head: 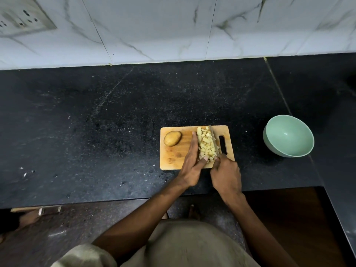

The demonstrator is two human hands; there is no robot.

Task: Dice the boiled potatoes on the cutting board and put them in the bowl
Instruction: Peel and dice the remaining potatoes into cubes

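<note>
Where the black speckled desk (115, 122) meets the white marble-veined wall tiles (173, 26) at the top of the frame, a socket plate (21, 18) sits in the upper left corner, and nothing lies between the wooden cutting board (173, 157) at lower centre and the pale green bowl (288, 136), which stands well apart to the right. A whole unpeeled potato (172, 138) rests on the board's left end. The pile of diced potato (207, 144) lies between the two hands. The left hand (191, 166) is flat and open, fingers extended, its edge pressed against the pile's left side. The right hand (225, 175) is closed around the handle of a knife (214, 140), whose blade runs along the pile's right side, beside the board's handle slot (222, 144).
</note>
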